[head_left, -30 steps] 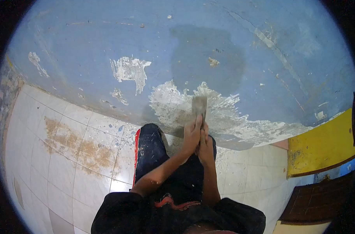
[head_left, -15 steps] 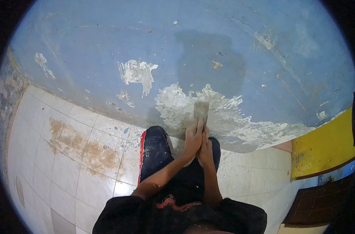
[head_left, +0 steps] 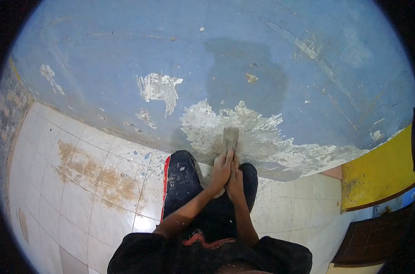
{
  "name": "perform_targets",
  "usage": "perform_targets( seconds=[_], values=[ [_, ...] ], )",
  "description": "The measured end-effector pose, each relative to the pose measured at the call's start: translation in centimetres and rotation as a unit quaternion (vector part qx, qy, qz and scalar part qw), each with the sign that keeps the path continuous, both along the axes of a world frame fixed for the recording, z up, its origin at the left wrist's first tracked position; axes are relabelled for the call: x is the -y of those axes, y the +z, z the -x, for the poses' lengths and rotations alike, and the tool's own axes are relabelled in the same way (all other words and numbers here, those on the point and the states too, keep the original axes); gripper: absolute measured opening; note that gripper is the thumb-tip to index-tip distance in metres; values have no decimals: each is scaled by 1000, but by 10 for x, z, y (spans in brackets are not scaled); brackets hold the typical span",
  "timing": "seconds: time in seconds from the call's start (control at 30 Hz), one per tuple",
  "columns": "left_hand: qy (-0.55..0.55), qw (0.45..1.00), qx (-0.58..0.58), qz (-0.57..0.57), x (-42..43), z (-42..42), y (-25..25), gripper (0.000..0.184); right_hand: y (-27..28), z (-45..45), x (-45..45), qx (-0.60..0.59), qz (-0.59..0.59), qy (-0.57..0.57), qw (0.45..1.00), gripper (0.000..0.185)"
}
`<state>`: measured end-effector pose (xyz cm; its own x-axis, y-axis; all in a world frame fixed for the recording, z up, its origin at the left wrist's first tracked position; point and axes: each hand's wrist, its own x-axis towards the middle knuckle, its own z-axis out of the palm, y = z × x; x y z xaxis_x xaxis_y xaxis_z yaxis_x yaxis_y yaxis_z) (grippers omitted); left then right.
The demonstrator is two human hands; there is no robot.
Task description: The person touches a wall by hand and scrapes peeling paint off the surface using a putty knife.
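Note:
Both hands are wrapped round a paint scraper (head_left: 231, 138), whose flat grey blade points up toward the wall. My left hand (head_left: 222, 170) lies over the handle, and my right hand (head_left: 235, 181) grips it close alongside. Most of the handle is hidden by the fingers. Behind the blade is a bare patch (head_left: 203, 122) of grey-white plaster with ragged paint edges. Blue paint (head_left: 171, 55) covers the wall around it. Whether the blade edge touches the plaster I cannot tell.
Paint flakes and brown dust (head_left: 98, 173) lie on the white tiled floor (head_left: 66, 210) at left. My knees (head_left: 182, 171) are bent close to the wall's foot. A yellow wall section (head_left: 376, 166) and a dark brown panel (head_left: 371, 239) stand at the right.
Both hands and the scraper have shifted down toward my body and slightly left. The blade sits lower over the bare plaster; both hands keep hold of the scraper.

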<state>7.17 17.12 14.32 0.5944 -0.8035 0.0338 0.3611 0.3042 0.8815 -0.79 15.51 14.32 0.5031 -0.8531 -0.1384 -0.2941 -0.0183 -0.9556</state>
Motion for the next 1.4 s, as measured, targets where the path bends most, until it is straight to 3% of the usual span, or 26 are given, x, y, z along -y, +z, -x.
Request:
perform_targets(
  seconds=[0.07, 0.1, 0.13, 0.17, 0.23, 0.27, 0.33, 0.4, 0.47, 0.53, 0.57, 0.6, 0.63, 0.67, 0.73, 0.77, 0.8, 0.83, 0.9, 1.0, 1.07, 1.1, 1.17, 1.27, 1.37, 1.4],
  values=[
    [-40, 998, -36, 16, 2, -1, -10, 39, -7, -1, -1, 17, 42, 14, 999, 56],
    [1, 999, 35, -8, 6, -6, -10, 39, -10, -1, -3, 31, 80, 26, 996, 56],
    [40, 993, 105, -34, 10, -11, -11, 39, -2, -17, -3, 118, -8, -31, 993, 50],
    [21, 994, 92, -49, 24, -25, -10, 39, 8, -39, 4, 201, -96, -91, 971, 47],
    [-6, 999, 36, -9, 34, -50, 29, 40, 21, -46, 40, 23, -21, -3, 1000, 55],
    [-12, 999, -1, 50, 24, -58, 66, 41, 29, -53, 42, 25, -19, -2, 1000, 55],
    [-10, 998, 10, 66, 18, -69, 76, 40, 46, -68, 36, 128, 30, 17, 991, 56],
    [-13, 997, 11, 70, 6, -63, 67, 40, 41, -58, 25, 54, -18, 25, 998, 50],
    [6, 999, -7, -32, -8, -45, 33, 37, 19, -47, 9, -15, -59, 34, 998, 46],
    [-15, 999, 7, -29, -24, -26, 9, 36, -20, -40, -22, 191, 11, -87, 978, 49],
    [-35, 999, 17, -27, -27, -19, 0, 35, -5, -50, -38, 189, 9, -91, 978, 49],
    [-40, 999, 14, -31, -24, -17, -8, 35, 29, -62, -61, 159, -2, -174, 972, 51],
    [-18, 997, 70, -37, -20, -16, -15, 35, 48, -68, -72, 128, -14, -256, 958, 54],
    [5, 991, 131, -38, -9, -19, -20, 37, 5, -25, -31, 130, -13, -259, 957, 54],
    [239, 898, 366, 54, 14, -31, 10, 37, -75, -33, 29, 160, 91, -45, 982, 51],
    [91, 968, 230, 33, 23, -47, 28, 36, -61, -33, 46, 60, 123, 3, 991, 49],
    [-57, 995, 85, 14, 27, -59, 46, 35, -39, -40, 61, -39, 154, 53, 986, 51],
    [-56, 994, 87, 17, 26, -63, 63, 35, -21, -46, 67, -37, 158, 53, 985, 51],
    [-32, 993, 77, 79, 24, -69, 89, 36, 12, -56, 71, 122, -52, 75, 988, 49],
    [-51, 997, 58, 13, 13, -63, 65, 37, 33, -47, 40, 29, -115, 89, 989, 48],
    [15, 993, 110, -42, 4, -44, 29, 38, -36, -45, 15, 156, 69, -21, 985, 51],
    [22, 992, 122, -37, -6, -33, 18, 37, -36, -39, 1, 158, 70, -20, 985, 51],
    [28, 990, 134, -34, -8, -29, 0, 37, -20, -32, -24, 241, -91, -56, 965, 64],
    [-15, 986, 154, -63, 0, -37, -11, 37, -16, -39, -11, 236, -180, -71, 952, 61],
    [-32, 994, 94, -43, 13, -56, 33, 36, 23, -54, 19, 185, -203, 11, 961, 54],
    [-39, 996, 73, -19, 11, -55, 44, 36, -4, -56, 19, 147, -60, -47, 986, 56]
  ],
)
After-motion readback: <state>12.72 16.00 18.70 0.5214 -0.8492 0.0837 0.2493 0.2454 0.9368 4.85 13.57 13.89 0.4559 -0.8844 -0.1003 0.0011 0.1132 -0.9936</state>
